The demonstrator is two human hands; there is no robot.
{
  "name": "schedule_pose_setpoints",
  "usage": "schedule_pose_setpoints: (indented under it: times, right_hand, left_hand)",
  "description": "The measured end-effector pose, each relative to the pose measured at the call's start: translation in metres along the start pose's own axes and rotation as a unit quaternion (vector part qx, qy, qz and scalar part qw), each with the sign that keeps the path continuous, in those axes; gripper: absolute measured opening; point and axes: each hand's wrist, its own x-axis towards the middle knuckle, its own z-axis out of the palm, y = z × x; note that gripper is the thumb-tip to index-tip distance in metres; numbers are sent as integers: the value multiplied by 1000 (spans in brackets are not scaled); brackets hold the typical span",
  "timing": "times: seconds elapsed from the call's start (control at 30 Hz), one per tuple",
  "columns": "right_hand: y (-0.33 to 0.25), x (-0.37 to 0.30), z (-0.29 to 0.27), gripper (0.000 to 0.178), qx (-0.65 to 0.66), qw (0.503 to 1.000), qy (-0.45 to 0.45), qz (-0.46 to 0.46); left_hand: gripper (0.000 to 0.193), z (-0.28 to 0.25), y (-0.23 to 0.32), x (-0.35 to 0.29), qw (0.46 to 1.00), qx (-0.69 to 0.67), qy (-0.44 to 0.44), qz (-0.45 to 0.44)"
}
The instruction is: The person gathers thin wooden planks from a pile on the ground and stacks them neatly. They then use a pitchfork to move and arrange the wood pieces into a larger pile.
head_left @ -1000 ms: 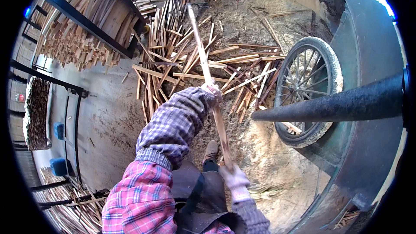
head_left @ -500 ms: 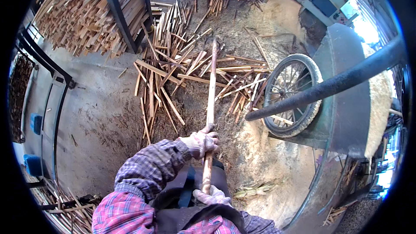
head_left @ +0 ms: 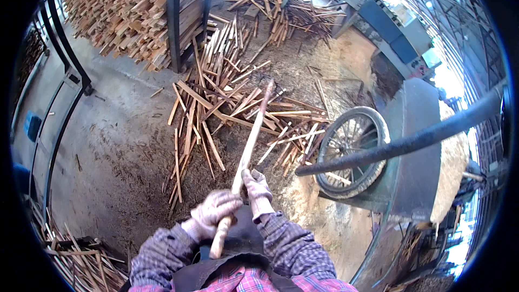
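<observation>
A long, pale wooden pole [head_left: 250, 146] slants away from my body, its darker far tip over the scattered wood strips [head_left: 216, 94]. My left hand [head_left: 216, 208], in a light knit glove, is closed round the pole close to its near end. Farther up the shaft, my right hand [head_left: 256, 185], gloved alike, grips it from the right side. The near end of the pole sticks out below my left hand, in front of my dark apron [head_left: 246, 238]. Whether the far tip touches the strips I cannot tell.
A cart with a spoked wheel [head_left: 352, 152] and a thick dark bar [head_left: 400, 148] stands on the right. A tall stack of wood strips [head_left: 119, 16] rises behind a metal post [head_left: 174, 21] at far left. More strips [head_left: 81, 254] lie at lower left. Sawdust [head_left: 303, 205] covers the ground.
My hands have swapped places along the pole: the right has moved forward from the near end, the left back toward it. The pole's near end has swung left, and the view has shifted.
</observation>
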Motion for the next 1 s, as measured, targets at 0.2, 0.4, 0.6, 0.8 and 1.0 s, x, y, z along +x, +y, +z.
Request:
schedule_pose_setpoints:
  times: [0.2,0.4,0.6,0.8,1.0]
  right_hand:
    - [-61,121,60,23,209,945,-191,165]
    - [-67,199,73,20,137,956,-192,175]
    - [-72,260,48,20,104,967,-137,189]
    - [-36,253,32,19,75,975,-151,144]
    - [1,223,0,16,-49,983,-137,112]
  left_hand:
    - [42,-13,30,18,857,-190,204,-433]
    - [66,-68,70,60,474,-579,213,-628]
    - [66,-34,75,110,557,28,-319,-767]
    - [59,29,87,71,562,102,-179,-801]
    - [48,91,105,9,499,45,-247,-830]
